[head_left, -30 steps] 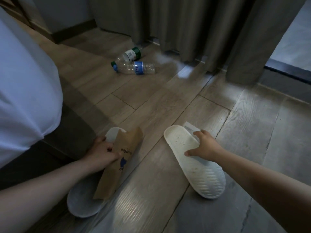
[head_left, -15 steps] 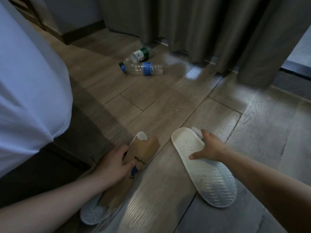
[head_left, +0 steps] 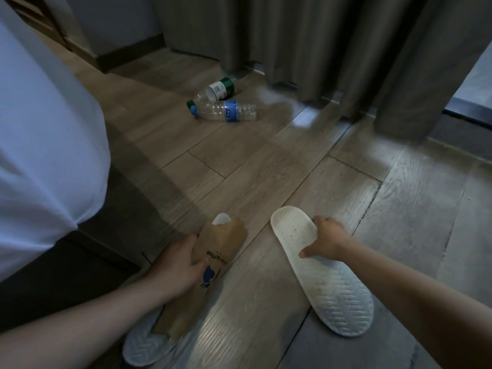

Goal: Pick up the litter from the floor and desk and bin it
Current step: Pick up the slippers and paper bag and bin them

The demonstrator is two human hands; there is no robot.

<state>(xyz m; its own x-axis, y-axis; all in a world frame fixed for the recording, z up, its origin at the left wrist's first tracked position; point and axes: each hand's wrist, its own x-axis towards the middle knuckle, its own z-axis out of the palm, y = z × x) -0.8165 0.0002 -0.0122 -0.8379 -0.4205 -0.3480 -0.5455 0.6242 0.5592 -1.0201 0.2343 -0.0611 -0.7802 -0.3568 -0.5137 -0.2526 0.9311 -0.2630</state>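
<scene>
Down on the wooden floor (head_left: 266, 169) the person has both arms stretched out, hands well apart and each busy with something. The left hand (head_left: 181, 265) grips a brown paper bag (head_left: 221, 251) printed with a blue logo, fingers curled round its near edge and thumb lying on top. Under the bag is a white slipper (head_left: 143, 344), its toe poking out past the bag's far end and its patterned heel showing at the near end. I cannot tell whether the fingers have hold of that slipper too. The right hand (head_left: 326, 242) clutches a second slipper (head_left: 332, 296) turned sole-up, thumb on the sole and fingers hooked over its far side. Further off, near the foot of the grey curtains (head_left: 319, 49), two empty plastic bottles lie on their sides, touching: a blue-label bottle (head_left: 226, 111) in front and a green-label bottle (head_left: 221, 89) just behind it. A white bed sheet (head_left: 40, 129) bulges in from the left above a dark base (head_left: 66, 262).
</scene>
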